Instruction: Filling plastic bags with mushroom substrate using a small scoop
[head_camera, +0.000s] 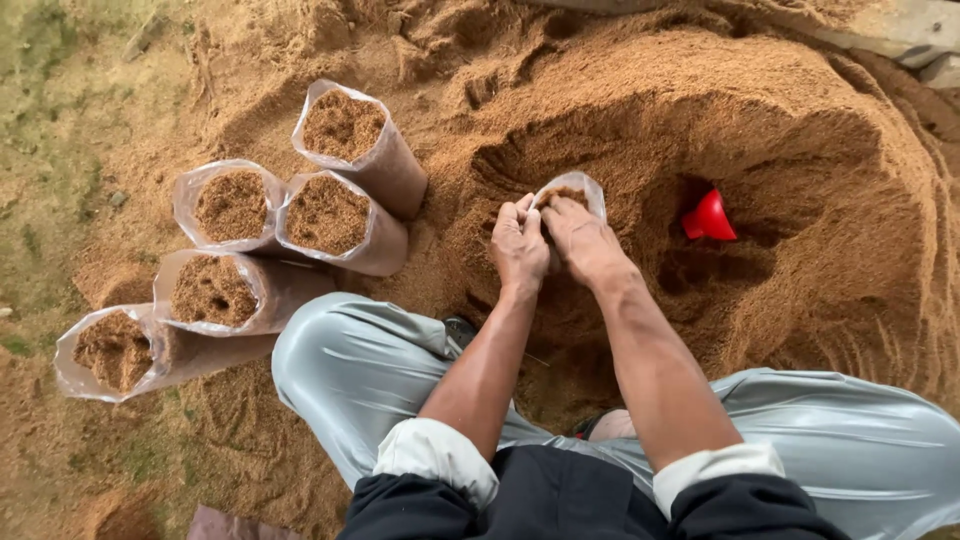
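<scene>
— Where's your clear plastic bag of brown sawdust (570, 190)?
— Upright in the sawdust heap (800, 130), your left hand (520, 248) and right hand (583, 240) both gripping its rim; red plastic scoop (710, 218) nearby.

Both hands (548, 240) sit close together at the small bag (572, 188). Five filled bags (285, 215) crowd the nine o'clock side. A red scoop (710, 217) lies at three o'clock, open sawdust (640, 80) at twelve, the knees hemming six.
</scene>
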